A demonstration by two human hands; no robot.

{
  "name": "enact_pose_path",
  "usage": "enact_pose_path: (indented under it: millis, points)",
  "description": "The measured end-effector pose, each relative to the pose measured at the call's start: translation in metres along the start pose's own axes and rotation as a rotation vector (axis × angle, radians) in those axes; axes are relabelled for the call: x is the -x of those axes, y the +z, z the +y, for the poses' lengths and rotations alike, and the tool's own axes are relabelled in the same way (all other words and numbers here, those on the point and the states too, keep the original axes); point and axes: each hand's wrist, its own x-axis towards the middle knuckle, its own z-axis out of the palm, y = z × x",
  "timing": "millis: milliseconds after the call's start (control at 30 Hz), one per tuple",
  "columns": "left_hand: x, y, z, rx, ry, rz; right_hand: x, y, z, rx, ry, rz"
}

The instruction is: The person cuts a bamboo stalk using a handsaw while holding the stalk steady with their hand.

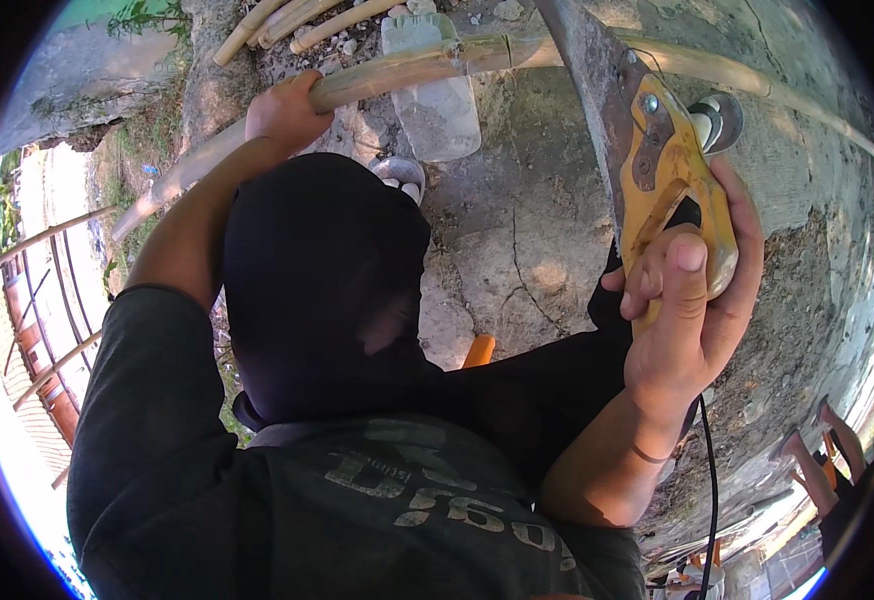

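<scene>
A long bamboo pole lies crosswise in front of me, bending across the picture from left to right. My left hand is closed round it, left of the middle. In my right hand is a hand saw with a worn yellow handle. The fingers wrap the grip, while the thumb points up along it. The saw's grey blade stretches up past the pole and overlaps it in view; whether its teeth touch the bamboo I cannot tell. Under the pole lies a pale, rounded slab.
Several cut bamboo lengths lie at the far left. My feet, left and right, stand near the pole on cracked concrete. An orange object shows beside my leg. Another person is at the lower right, near a black cable.
</scene>
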Motion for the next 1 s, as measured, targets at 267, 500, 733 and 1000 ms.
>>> enact_pose_path:
  millis: [267,500,733,1000]
  points:
    - [0.0001,-0.0066,0.0033,-0.002,-0.019,-0.02,0.0009,-0.001,0.0005,0.004,-0.006,0.009]
    - [-0.0006,-0.0099,0.0049,-0.001,-0.039,-0.041,0.0017,0.0019,0.0001,-0.023,-0.003,0.025]
    - [-0.0016,-0.0083,0.0039,0.009,-0.018,-0.023,0.002,0.0003,0.0026,-0.037,-0.024,-0.012]
    - [-0.002,-0.0088,0.0049,-0.006,-0.04,-0.04,0.003,0.0024,0.0016,-0.034,0.013,-0.006]
